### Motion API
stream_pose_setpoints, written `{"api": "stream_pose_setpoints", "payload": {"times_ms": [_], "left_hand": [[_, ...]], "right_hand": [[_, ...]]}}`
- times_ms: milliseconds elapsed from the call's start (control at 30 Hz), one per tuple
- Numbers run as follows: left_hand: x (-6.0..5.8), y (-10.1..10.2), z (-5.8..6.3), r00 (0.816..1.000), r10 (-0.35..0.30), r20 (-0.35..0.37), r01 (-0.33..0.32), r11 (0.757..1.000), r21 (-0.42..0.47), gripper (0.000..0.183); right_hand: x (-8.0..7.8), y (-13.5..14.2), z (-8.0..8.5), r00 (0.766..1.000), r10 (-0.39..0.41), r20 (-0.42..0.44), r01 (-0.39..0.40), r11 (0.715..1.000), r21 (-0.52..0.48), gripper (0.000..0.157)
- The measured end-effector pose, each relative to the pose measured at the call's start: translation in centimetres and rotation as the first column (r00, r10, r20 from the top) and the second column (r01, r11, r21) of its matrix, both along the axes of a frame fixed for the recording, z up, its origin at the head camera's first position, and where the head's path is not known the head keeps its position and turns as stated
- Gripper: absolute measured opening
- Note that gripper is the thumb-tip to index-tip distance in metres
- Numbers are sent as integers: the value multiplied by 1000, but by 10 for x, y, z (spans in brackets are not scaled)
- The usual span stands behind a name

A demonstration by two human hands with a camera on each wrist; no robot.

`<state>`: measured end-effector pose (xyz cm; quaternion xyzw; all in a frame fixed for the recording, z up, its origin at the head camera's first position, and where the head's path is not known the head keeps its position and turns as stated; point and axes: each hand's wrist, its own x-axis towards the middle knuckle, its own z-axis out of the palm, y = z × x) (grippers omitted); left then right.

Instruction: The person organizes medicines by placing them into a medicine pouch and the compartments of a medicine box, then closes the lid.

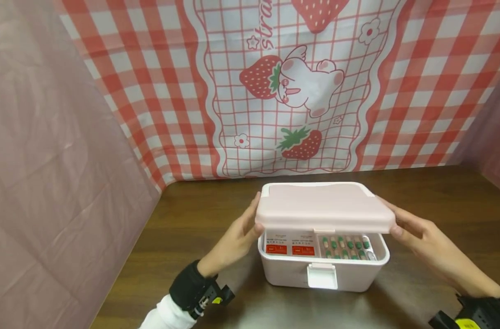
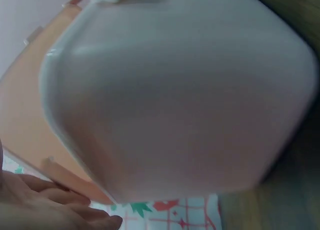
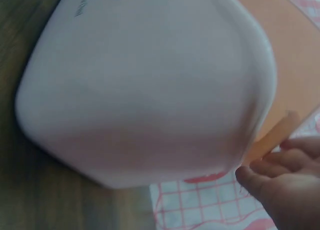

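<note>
A white plastic box (image 1: 291, 269) stands on the brown table, its pink lid (image 1: 324, 205) raised at the front. My left hand (image 1: 239, 237) holds the lid's left edge and my right hand (image 1: 414, 233) holds its right edge. Inside I see two white and red medicine packets (image 1: 290, 243) and a blister sheet of green capsules (image 1: 343, 246). The white latch (image 1: 321, 275) hangs loose on the front wall. In the left wrist view the box's white side (image 2: 175, 94) fills the frame, with my fingers (image 2: 60, 210) under the lid edge. The right wrist view shows the box's other side (image 3: 145, 84) and my fingertips (image 3: 272, 185).
A red and white checked cloth with strawberries (image 1: 291, 87) hangs behind the table (image 1: 200, 214). Pink sheeting (image 1: 56, 160) closes off the left side and more stands at the far right. Bare wood lies all round the box.
</note>
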<state>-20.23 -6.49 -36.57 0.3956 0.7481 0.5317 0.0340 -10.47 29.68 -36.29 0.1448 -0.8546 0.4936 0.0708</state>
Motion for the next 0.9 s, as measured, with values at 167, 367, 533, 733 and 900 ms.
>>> {"api": "stream_pose_setpoints", "payload": {"times_ms": [167, 367, 533, 733, 900], "left_hand": [[6, -10, -17, 994, 22, -111, -30, 997, -65, 83], [9, -15, -31, 980, 2, -201, -27, 992, -123, 80], [11, -15, -35, 978, -5, -209, -23, 991, -132, 78], [16, -13, -39, 983, 20, -185, -43, 992, -122, 76], [24, -10, -42, 980, 57, -189, -83, 988, -129, 77]], "right_hand": [[7, -4, -6, 985, 144, -96, -148, 988, -33, 66], [8, -1, -21, 943, 308, -127, -327, 929, -175, 76], [10, -2, -26, 934, 327, -145, -351, 912, -210, 77], [14, -4, -26, 955, 274, -117, -290, 943, -163, 75], [20, -8, -25, 981, 166, -105, -172, 984, -52, 75]]}}
